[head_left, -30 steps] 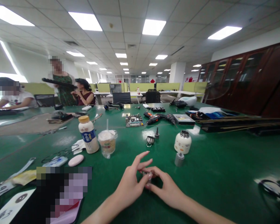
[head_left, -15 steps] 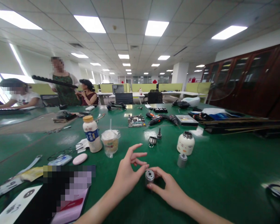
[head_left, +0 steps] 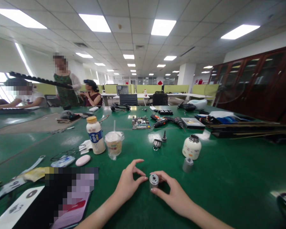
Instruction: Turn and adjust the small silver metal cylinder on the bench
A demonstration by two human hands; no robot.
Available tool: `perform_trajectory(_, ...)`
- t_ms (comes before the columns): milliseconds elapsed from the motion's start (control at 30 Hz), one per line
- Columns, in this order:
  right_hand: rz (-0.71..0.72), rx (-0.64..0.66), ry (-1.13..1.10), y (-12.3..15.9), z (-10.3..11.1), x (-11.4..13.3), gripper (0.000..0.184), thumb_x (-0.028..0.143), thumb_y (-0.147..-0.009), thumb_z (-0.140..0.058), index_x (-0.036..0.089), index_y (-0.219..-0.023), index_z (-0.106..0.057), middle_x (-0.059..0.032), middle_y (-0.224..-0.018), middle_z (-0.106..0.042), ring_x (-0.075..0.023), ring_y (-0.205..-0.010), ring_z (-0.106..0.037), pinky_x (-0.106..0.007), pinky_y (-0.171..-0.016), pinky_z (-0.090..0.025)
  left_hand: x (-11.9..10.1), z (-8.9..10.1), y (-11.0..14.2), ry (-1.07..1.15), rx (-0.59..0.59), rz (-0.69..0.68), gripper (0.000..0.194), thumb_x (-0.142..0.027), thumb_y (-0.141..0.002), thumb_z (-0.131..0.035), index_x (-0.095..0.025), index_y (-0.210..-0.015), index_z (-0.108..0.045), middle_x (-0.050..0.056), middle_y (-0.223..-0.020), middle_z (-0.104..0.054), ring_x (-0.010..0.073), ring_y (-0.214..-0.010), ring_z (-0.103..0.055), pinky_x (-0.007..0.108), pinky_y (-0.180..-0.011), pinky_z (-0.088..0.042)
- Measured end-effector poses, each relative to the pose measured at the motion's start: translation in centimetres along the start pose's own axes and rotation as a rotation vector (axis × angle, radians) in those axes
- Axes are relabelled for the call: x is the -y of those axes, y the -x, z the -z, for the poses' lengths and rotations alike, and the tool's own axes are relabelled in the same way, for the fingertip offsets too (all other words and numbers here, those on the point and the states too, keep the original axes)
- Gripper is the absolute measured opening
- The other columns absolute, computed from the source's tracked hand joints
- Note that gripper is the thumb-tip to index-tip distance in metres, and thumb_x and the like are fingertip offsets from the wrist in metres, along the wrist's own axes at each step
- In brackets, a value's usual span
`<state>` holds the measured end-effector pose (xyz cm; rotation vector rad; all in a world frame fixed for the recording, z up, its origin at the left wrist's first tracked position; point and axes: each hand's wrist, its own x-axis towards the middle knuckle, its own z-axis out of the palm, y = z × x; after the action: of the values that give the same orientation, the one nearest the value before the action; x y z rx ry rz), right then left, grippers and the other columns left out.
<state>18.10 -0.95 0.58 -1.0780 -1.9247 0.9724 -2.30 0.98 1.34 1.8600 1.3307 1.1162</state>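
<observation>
My right hand (head_left: 173,192) grips a small metal cylinder (head_left: 153,180) between thumb and fingers. The cylinder stands upright, and its flat top shows dark holes. Just left of it is my left hand (head_left: 128,179), with the thumb and one finger brought close together and the index finger held apart above them. Anything between those fingertips is too small to make out. A second metal cylinder (head_left: 188,165), with a little knob on top, stands on the green table (head_left: 219,184) to the right, in front of a cream round bottle (head_left: 192,147) with an open neck.
Farther off lie a metal cup-shaped part (head_left: 157,143), a dark bit (head_left: 164,136), a circuit board (head_left: 141,122) and power drills (head_left: 160,121). To the left are a milk bottle (head_left: 96,136), a plastic cup (head_left: 114,144) and a pink oval case (head_left: 83,160). Several people are beyond.
My left hand has drawn back from the cylinder's top, down and to the left, its fingers more curled. My right hand keeps its hold. The view has shifted slightly.
</observation>
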Motion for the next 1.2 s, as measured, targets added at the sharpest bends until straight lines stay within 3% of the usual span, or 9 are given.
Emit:
perform_trajectory(133, 0.01, -0.001, 0.018, 0.0, 0.0, -0.4, 0.035, 0.03, -0.082, -0.07, 0.024, -0.115, -0.061, -0.0033, -0.108, -0.069, -0.023, -0.098, -0.062, -0.036, -0.09, -0.047, -2.6, 0.0, -0.2, 0.069, -0.121, -0.084, 0.042, -0.021, -0.078, -0.068, -0.022, -0.116, -0.05, -0.001, -0.081, -0.075, 0.0199, -0.085, -0.069, 0.034, -0.087, -0.046)
perform_trajectory(367, 0.023, 0.009, -0.011, -0.1, -0.1, -0.4, 0.032, 0.028, -0.083, -0.069, 0.026, -0.114, -0.061, -0.0014, -0.106, -0.069, -0.0216, -0.098, -0.063, -0.034, -0.089, -0.047, -4.7, -0.5, 0.6, 0.059, 0.046, -0.11, 0.043, -0.017, -0.078, -0.067, -0.022, -0.117, -0.05, -0.001, -0.08, -0.075, 0.0202, -0.087, -0.067, 0.033, -0.086, -0.046)
perform_trajectory(567, 0.042, -0.011, -0.014, 0.0, -0.1, -0.3, 0.03, 0.027, -0.082, -0.068, 0.023, -0.111, -0.062, -0.0036, -0.105, -0.069, -0.0223, -0.097, -0.063, -0.036, -0.09, -0.048, -4.2, -0.5, 1.1, 0.008, 0.056, -0.167, 0.051, -0.013, -0.079, -0.061, -0.024, -0.127, -0.046, 0.007, -0.115, -0.069, 0.0235, -0.114, -0.059, 0.039, -0.1, -0.04)
perform_trajectory(767, 0.045, -0.005, -0.021, 0.0, -0.1, -0.4, 0.032, 0.028, -0.082, -0.068, 0.024, -0.113, -0.062, -0.0031, -0.104, -0.07, -0.0221, -0.096, -0.064, -0.035, -0.087, -0.049, -4.1, -1.2, 0.9, -0.033, 0.004, -0.145, 0.044, -0.02, -0.079, -0.066, -0.023, -0.121, -0.051, 0.002, -0.086, -0.075, 0.0237, -0.095, -0.064, 0.041, -0.094, -0.043)
perform_trajectory(867, 0.043, -0.017, 0.006, 0.0, -0.1, -0.6, 0.034, 0.03, -0.081, -0.07, 0.024, -0.114, -0.062, -0.0032, -0.103, -0.07, -0.0225, -0.095, -0.064, -0.036, -0.088, -0.049, -4.2, -1.1, 0.7, 0.003, -0.027, -0.152, 0.033, -0.021, -0.082, -0.064, -0.022, -0.114, -0.056, 0.004, -0.093, -0.075, 0.0218, -0.093, -0.065, 0.036, -0.089, -0.045)
perform_trajectory(1000, 0.046, -0.01, 0.01, 0.0, 0.0, -0.6, 0.036, 0.03, -0.082, -0.069, 0.024, -0.116, -0.061, -0.0033, -0.108, -0.069, -0.0227, -0.098, -0.063, -0.036, -0.091, -0.047, -2.9, -0.6, 0.4, -0.032, -0.159, -0.104, 0.028, -0.025, -0.085, -0.063, -0.021, -0.112, -0.056, 0.005, -0.097, -0.075, 0.0226, -0.095, -0.065, 0.039, -0.091, -0.044)
perform_trajectory(1200, 0.028, 0.008, -0.006, 0.0, 0.1, -0.2, 0.035, 0.028, -0.082, -0.069, 0.024, -0.116, -0.061, -0.003, -0.109, -0.069, -0.022, -0.1, -0.063, -0.036, -0.092, -0.047, 0.5, -0.7, 0.7, -0.18, -0.046, -0.016, 0.042, -0.02, -0.081, -0.065, -0.023, -0.121, -0.053, 0.004, -0.095, -0.078, 0.027, -0.107, -0.061, 0.047, -0.095, -0.039)
